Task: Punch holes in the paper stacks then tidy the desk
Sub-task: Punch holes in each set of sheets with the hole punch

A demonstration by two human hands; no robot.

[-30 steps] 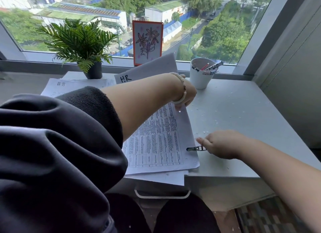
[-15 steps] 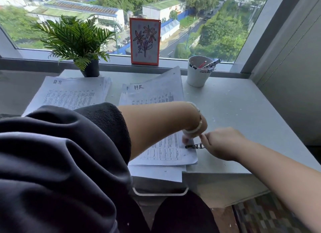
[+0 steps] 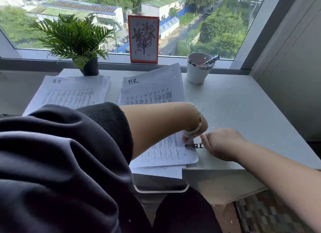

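Clipping looks like the step in hand here, not punching: no hole punch shows anywhere. The right hand (image 3: pixel 221 144) is at the right edge of the nearer paper stack (image 3: pixel 156 97), holding the wire handles of a small metal clip (image 3: pixel 194 145) whose mouth sits over the sheet edge. Its fingers are tucked under the palm, so how hard they squeeze is hard to tell. The left hand (image 3: pixel 199 130) reaches across from the left and comes down on the same stack just beside the clip; the wrist and a white bracelet hide its fingers, so whether it presses flat or pinches can't be told.

My guess for the next move: the sheets need to be squared and pinned down while the clip slides fully on, since the stack is fanned out and the bottom sheets hang over the near edge of the desk (image 3: pixel 243 111).

Material-wise: thin, floppy white printed paper marked "HR", and a second similar stack (image 3: pixel 73 92) to the left. The desk is smooth pale grey, dotted with tiny white paper bits. A white cup (image 3: pixel 198 72) of pens sits at the far side, with a leafy plant (image 3: pixel 73 38) in a dark pot and a red-framed flower drawing (image 3: pixel 143 38) by the window.
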